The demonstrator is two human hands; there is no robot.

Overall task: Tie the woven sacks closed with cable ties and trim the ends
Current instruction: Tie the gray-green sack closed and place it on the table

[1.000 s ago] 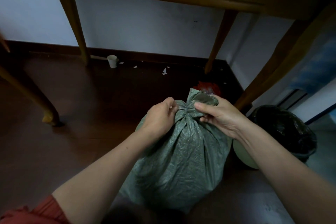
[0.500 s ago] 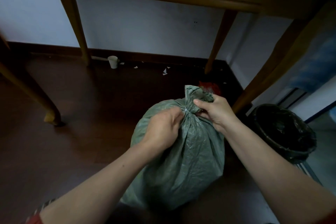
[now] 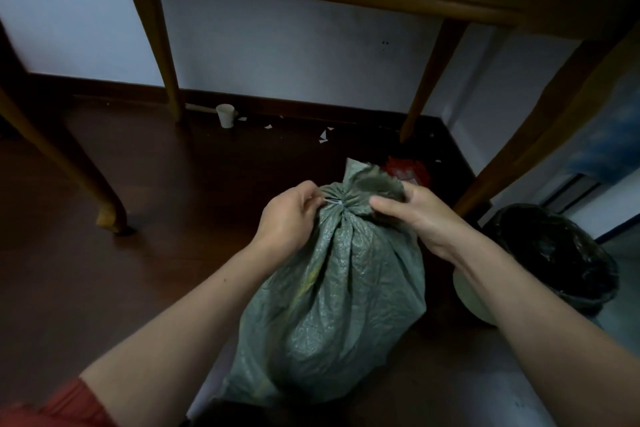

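Open floor (image 3: 138,288) left of sack (image 3: 339,305), bin (image 3: 561,253) and table leg (image 3: 540,128) close on right

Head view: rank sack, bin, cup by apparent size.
1. sack, largest, nearest the camera
2. bin, partly hidden
3. cup, smallest, but farthest away, so real size unsure

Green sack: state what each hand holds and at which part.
The left hand pinches the tail of the white cable tie at the neck of the sack. The right hand grips the gathered mouth just above the tie.
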